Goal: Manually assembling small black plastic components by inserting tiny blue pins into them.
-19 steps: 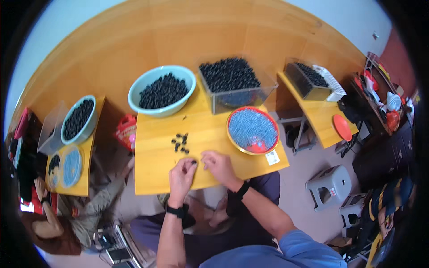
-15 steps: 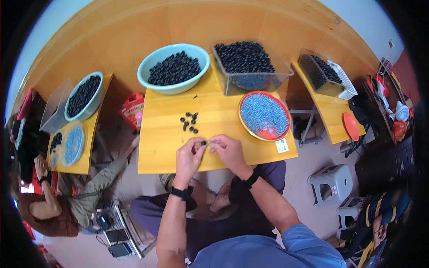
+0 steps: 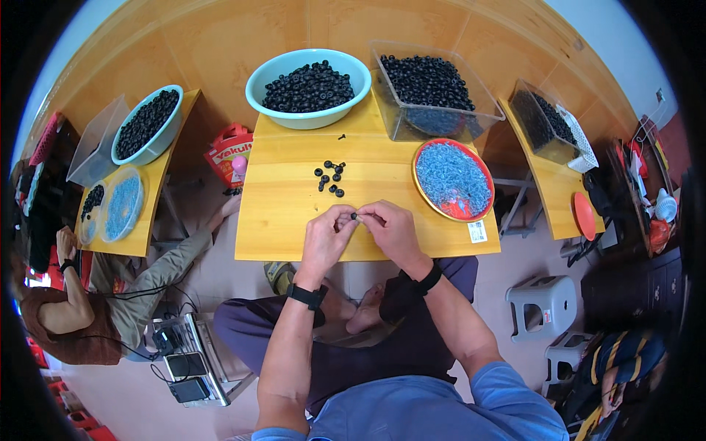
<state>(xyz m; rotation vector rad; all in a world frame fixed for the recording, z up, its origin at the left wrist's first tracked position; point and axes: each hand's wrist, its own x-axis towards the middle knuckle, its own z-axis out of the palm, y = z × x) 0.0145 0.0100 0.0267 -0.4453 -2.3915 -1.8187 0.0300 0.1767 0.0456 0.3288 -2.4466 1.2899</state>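
Above the near edge of the yellow table, my left hand (image 3: 326, 235) pinches a small round black part (image 3: 354, 216) between thumb and fingertips. The fingertips of my right hand (image 3: 390, 229) are closed in a pinch right against the same part; whatever sits between them is too small to make out. Beyond my hands lies a loose group of small round black parts (image 3: 338, 177). To the right, a red dish with a yellow rim (image 3: 417, 181) holds many thin bluish-silver pieces (image 3: 451, 176).
Along the table's far side stand a pale turquoise basin (image 3: 257, 103) and a clear plastic bin (image 3: 401, 126), both heaped with black parts. A person (image 3: 66, 312) sits at the left table, and another person (image 3: 621, 367) is at the lower right. A grey stool (image 3: 540, 298) stands on the floor.
My right fingertips have come in to meet the black part in my left hand. The whole view has shifted, so the table sits slightly higher and further right.
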